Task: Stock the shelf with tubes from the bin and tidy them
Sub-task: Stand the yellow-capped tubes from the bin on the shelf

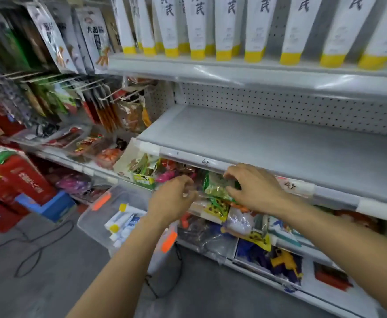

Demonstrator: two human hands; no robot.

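Observation:
White tubes with yellow caps (224, 31) stand cap-down in a row on the top shelf (234, 72). The grey middle shelf (268, 138) is bare. On the floor at lower left stands a clear plastic bin (91, 216) with orange latches, holding several white tubes (121, 222). Both hands reach under the middle shelf's front edge, above the bin. My left hand (174, 198) pinches the clear wrapper edge of a green packet (216, 187). My right hand (254, 187) grips the same packet between thumb and fingers.
Mixed snack and toy packets (245, 223) crowd the lower shelf under my hands. Hanging bags on wire hooks (57, 42) fill the left side. Red cartons (11, 180) and a blue box (48, 203) sit on the floor at left, with a black cable (34, 251) across it.

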